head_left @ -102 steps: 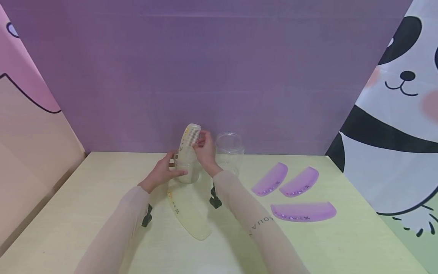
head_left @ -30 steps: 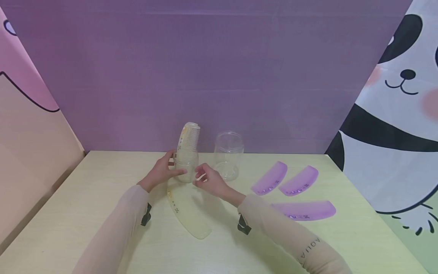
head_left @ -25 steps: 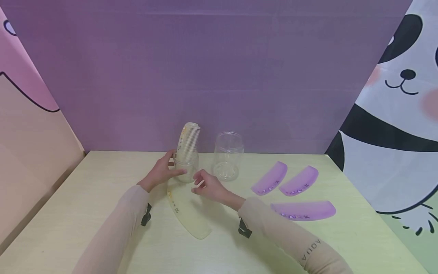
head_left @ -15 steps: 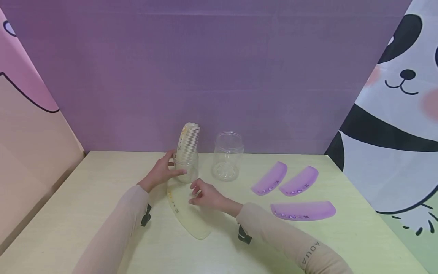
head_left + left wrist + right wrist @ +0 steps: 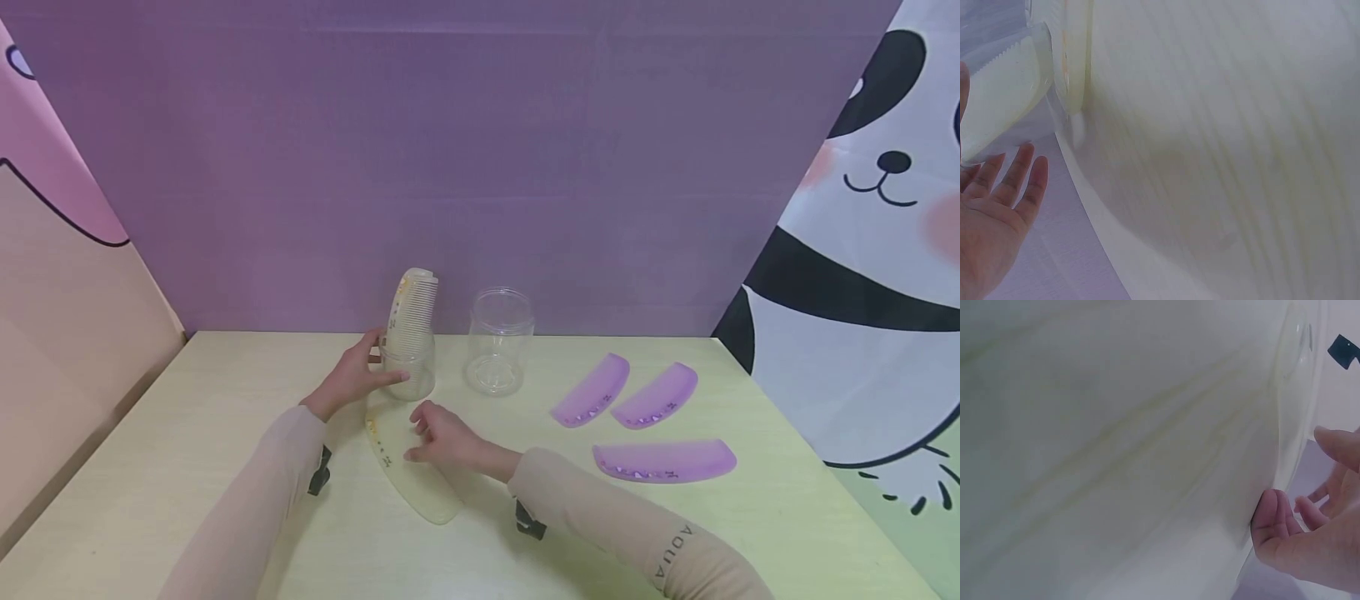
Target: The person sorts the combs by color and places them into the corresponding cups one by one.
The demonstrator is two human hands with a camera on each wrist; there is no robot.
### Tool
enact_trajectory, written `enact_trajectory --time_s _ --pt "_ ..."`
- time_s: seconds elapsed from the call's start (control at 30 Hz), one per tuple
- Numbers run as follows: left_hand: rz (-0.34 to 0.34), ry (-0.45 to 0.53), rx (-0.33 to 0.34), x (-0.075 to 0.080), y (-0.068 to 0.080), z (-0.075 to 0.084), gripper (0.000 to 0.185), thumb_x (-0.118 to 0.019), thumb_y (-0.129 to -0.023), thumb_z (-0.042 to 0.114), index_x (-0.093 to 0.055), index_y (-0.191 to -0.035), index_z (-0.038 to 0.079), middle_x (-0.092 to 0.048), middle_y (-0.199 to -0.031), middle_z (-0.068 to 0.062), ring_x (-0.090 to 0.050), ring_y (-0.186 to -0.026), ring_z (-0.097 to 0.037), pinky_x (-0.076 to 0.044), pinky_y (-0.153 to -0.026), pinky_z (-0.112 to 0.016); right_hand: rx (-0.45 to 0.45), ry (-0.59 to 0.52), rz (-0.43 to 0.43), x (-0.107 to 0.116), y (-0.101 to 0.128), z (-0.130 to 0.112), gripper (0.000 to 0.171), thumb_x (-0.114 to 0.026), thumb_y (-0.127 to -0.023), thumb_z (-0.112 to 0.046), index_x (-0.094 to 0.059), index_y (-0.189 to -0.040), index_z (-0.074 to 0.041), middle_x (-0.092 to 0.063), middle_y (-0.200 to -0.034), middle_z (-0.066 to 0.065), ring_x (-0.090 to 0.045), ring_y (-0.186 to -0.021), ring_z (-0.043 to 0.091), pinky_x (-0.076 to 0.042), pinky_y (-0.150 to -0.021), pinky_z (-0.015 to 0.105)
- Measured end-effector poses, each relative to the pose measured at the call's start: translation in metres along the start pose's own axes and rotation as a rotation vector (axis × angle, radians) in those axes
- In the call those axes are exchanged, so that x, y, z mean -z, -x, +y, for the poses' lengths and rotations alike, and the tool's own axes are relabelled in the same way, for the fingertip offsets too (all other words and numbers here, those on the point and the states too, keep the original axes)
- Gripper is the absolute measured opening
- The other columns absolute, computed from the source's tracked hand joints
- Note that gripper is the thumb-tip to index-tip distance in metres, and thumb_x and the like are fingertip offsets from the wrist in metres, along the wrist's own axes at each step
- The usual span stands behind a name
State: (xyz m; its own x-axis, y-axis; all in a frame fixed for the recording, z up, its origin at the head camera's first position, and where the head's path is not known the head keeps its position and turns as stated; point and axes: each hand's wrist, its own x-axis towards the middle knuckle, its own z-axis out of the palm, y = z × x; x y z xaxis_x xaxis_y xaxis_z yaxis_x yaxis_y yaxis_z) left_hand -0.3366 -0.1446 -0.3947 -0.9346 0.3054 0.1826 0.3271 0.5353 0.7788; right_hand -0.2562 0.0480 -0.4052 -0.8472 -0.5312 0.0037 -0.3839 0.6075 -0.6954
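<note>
My left hand (image 5: 351,379) grips a clear plastic jar (image 5: 422,382) near the back of the table, thumb across its front and fingers behind. Pale yellow combs (image 5: 415,312) stand tilted in it, their upper ends rising above the rim. In the left wrist view, a comb (image 5: 1007,94) shows through the jar wall beside the fingers. Another pale yellow comb (image 5: 426,493) lies flat in front of the jar. Above this comb, my right hand (image 5: 453,442) holds nothing, thumb and fingers apart; in the right wrist view, its fingertips (image 5: 1266,515) are right at the comb's edge.
A second clear jar (image 5: 501,337) stands just right of the gripped one. Three purple combs (image 5: 592,392) lie flat on the right half of the table (image 5: 225,400). A purple backdrop (image 5: 480,167) rises behind the table's back edge.
My right hand let go of a comb now standing in the jar, then came down and toward the front, over the comb on the table. The left hand has stayed on the jar.
</note>
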Motion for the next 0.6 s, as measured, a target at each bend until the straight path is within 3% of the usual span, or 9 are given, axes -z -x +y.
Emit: enact_trajectory --time_s 0.6 --pt "-0.011 0.008 0.017 0.0008 0.0008 0.0027 0.084 -0.074 -0.076 0.027 -0.024 -0.141 0.009 -0.038 -0.139 -0.016 -0.048 -0.118 -0.040 -0.046 -0.096 -0.048 -0.042 0.158 0.003 -0.0097 0.0002 -0.0098 0.062 -0.079 -0.069 -0.029 -0.051 -0.113 0.003 -0.052 -0.101 0.010 -0.045 -0.092 0.021 -0.043 -0.076 0.024"
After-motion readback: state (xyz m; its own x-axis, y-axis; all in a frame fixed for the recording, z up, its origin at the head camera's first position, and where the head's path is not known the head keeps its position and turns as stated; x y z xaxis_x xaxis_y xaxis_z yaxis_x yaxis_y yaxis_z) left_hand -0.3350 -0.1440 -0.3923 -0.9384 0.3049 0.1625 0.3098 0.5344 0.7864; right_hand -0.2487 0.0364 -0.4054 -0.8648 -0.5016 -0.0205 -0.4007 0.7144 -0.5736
